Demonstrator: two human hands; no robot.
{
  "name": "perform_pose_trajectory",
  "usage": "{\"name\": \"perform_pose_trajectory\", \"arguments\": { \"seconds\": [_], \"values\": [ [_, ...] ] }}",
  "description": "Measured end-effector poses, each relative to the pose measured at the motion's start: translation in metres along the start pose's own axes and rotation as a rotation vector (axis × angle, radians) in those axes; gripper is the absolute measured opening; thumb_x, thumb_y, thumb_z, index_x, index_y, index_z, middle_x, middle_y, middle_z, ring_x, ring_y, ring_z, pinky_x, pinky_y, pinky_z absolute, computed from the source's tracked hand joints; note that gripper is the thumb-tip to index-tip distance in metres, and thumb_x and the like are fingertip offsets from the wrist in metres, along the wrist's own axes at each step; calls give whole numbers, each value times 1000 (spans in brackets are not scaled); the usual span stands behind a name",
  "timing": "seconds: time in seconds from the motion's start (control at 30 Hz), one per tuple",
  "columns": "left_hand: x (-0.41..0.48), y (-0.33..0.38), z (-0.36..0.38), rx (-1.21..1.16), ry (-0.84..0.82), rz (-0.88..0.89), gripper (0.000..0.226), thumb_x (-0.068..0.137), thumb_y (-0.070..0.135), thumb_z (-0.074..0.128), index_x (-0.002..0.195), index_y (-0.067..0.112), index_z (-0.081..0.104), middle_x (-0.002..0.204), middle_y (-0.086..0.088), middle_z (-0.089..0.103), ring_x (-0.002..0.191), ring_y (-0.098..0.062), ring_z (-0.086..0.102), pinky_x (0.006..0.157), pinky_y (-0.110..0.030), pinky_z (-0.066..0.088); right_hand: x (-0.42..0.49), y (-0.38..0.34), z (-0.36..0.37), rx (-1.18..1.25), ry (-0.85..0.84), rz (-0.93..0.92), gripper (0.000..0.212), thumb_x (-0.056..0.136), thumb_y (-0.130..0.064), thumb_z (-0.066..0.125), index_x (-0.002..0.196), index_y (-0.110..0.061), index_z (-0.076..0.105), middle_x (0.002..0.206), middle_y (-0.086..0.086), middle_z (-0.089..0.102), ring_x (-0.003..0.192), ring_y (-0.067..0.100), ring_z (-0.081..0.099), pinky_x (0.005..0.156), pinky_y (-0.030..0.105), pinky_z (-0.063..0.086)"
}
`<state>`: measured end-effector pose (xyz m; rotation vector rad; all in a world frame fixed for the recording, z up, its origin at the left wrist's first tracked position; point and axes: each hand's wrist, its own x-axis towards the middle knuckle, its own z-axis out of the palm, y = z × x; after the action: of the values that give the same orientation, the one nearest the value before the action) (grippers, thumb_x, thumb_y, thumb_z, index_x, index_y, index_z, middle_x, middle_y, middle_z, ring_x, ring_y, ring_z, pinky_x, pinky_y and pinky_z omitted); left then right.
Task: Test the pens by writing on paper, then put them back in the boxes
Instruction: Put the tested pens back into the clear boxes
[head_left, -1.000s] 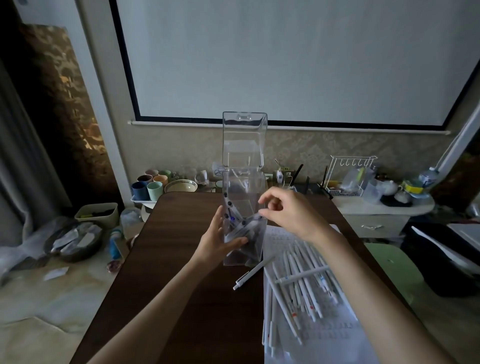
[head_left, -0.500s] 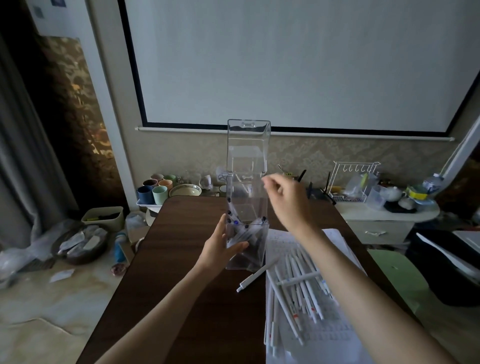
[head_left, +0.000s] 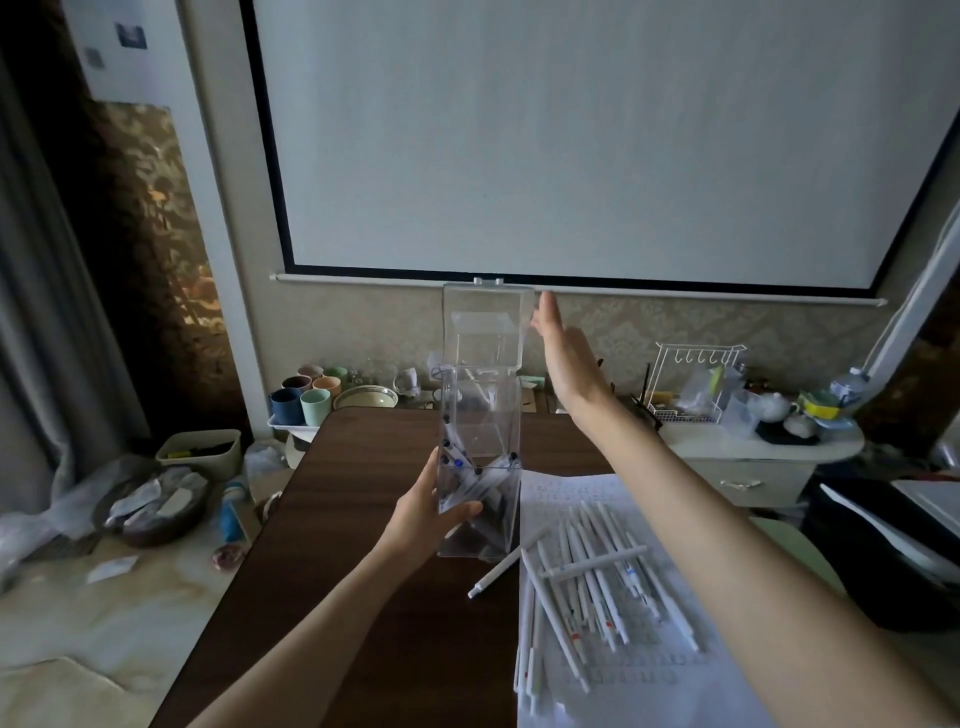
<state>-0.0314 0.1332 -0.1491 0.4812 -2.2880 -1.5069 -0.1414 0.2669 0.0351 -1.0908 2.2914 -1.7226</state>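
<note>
Head view: the left hand (head_left: 421, 514) grasps the lower part of the clear box (head_left: 483, 415), which stands upright mid-way across the desk (head_left: 337, 519) with its lid (head_left: 485, 322) raised and pens (head_left: 467, 483) inside. The right hand (head_left: 566, 358) is released, fingers straight, just beside the lid. Loose pens (head_left: 597, 587) lie on paper (head_left: 649, 691) at the desk's right edge.

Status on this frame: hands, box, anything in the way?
Left hand grips the clear box low, pens inside. Right hand open, up beside the upright lid. Loose pens lie on the paper.
</note>
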Motion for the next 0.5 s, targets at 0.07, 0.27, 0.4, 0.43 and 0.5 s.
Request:
{"name": "perform_pose_trajectory", "arguments": {
  "seconds": [0.07, 0.27, 0.4, 0.43, 0.5],
  "values": [
    [0, 1, 1, 41, 4, 3, 85, 76, 27, 76, 145, 23, 27, 127, 4, 58, 114, -10, 56, 86, -19, 48, -20, 14, 1, -25, 28, -179, 67, 100, -49, 21, 102, 3, 63, 85, 29, 63, 82, 37, 61, 74, 40, 44],
    [-3, 5, -2, 81, 43, -5, 84, 73, 35, 77, 142, 20, 32, 126, -3, 58, 114, -19, 56, 95, -38, 48, -73, 56, 13, -384, 49, -287, 78, 87, -63, 36, 142, -7, 39, 135, 7, 52, 127, 16, 39, 108, 22, 26],
    [-5, 9, 2, 53, 60, 28, 69, 78, 17, 75, 137, 19, 40, 111, 6, 62, 98, -6, 60, 75, -10, 47, -95, 74, 18, -376, -46, -231, 79, 86, -63, 47, 142, -8, 38, 140, 6, 47, 132, 17, 35, 111, 28, 26],
    [-6, 11, 3, 49, 62, 35, 67, 78, 16, 74, 135, 19, 41, 106, 8, 62, 93, -2, 60, 73, -7, 46, -97, 79, 19, -342, -72, -189, 77, 87, -58, 49, 146, -11, 31, 145, 3, 42, 135, 16, 32, 112, 29, 26],
    [-9, 14, 2, 37, 70, 41, 65, 78, 15, 74, 134, 19, 43, 104, 11, 62, 91, 2, 60, 76, -12, 49, -98, 88, 23, -245, -152, -46, 81, 86, -52, 55, 150, -19, 18, 152, -1, 31, 139, 15, 28, 112, 31, 26]
  ]
}}
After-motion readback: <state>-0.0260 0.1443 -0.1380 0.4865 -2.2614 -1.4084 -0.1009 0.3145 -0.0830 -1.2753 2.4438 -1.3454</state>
